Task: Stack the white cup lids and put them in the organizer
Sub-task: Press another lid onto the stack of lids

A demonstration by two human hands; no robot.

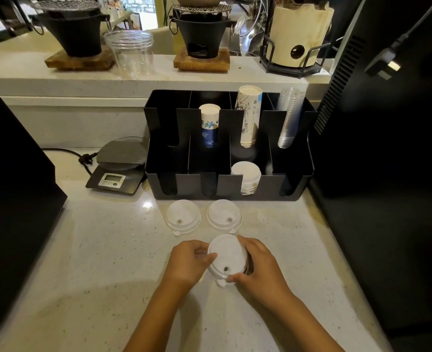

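On the speckled counter (95,250) we grip a white lid (227,257) between our left hand (188,262) and right hand (258,265); two lids (183,219) (223,215) lie before the black organizer (296,184). Cup prints there are unreadable.

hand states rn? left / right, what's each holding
Left hand: closed on the left rim of the round white plastic cup lid.
Right hand: closed on the same lid's right and near edge; lid tilted above the counter.
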